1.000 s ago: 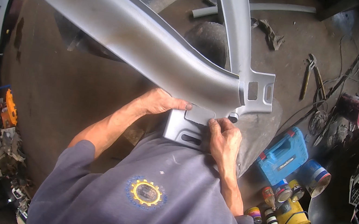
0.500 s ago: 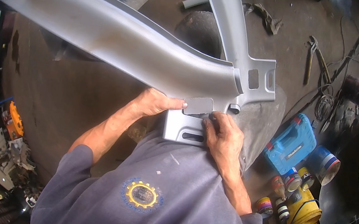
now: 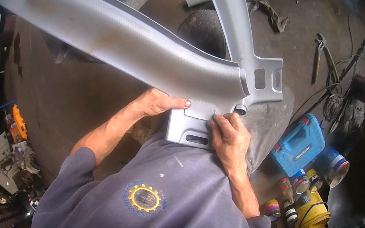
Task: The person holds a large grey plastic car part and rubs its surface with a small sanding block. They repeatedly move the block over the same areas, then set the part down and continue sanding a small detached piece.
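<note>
Silver panel (finely dotted, seemingly); blue case.

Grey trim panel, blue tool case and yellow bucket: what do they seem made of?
Grey trim panel: probably moulded plastic, satin, with fine surface grain and soft curves. Blue tool case: likely hard plastic, low sheen, with a chunky, rounded shape. Yellow bucket: perhaps plastic, smooth but smudged, evenly coloured; painted metal remains possible.

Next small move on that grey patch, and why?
Perhaps press the lower edge of the grey patch: the left hand has a thumb on its left end and the right hand is at its right, while a dark outline shows along that lower edge.
</note>
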Tool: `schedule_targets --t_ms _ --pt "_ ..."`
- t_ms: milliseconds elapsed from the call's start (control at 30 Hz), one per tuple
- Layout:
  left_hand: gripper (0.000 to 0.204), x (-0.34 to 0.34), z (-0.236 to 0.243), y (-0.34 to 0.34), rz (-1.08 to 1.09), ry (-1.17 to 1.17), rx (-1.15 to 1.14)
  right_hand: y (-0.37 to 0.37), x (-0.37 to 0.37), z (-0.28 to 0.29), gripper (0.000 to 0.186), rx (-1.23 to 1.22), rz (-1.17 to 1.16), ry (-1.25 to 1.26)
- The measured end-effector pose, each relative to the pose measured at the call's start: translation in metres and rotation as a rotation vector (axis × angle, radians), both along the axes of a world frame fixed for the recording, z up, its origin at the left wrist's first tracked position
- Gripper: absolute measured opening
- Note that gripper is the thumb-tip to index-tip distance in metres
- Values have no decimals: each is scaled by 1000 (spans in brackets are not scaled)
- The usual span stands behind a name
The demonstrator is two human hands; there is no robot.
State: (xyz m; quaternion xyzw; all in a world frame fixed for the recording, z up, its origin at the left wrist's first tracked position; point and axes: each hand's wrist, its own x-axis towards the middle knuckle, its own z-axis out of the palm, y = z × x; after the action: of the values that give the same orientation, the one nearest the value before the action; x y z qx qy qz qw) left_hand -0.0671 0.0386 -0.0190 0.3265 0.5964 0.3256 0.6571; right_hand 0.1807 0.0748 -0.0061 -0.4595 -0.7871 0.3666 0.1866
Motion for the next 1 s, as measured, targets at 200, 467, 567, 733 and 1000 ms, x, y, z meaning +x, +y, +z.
schedule_targets --t_ms 200,467,567,733,1000 --pt "32 5 8 -1 37 24 -12 2 -1 4 25 -67 -66 0" --pt "35 13 15 -4 100 -24 -57 7 2 -5 77 -974 -457 447" --pt "36 13 16 -5 118 -33 -116 6 -2 -2 74 -1011 -472 539" --pt "38 20 19 -6 162 -21 -98 15 0 -3 69 -1261 -531 661" --pt "43 33 28 -15 365 -264 -426 12 -1 2 68 -1276 -567 665"
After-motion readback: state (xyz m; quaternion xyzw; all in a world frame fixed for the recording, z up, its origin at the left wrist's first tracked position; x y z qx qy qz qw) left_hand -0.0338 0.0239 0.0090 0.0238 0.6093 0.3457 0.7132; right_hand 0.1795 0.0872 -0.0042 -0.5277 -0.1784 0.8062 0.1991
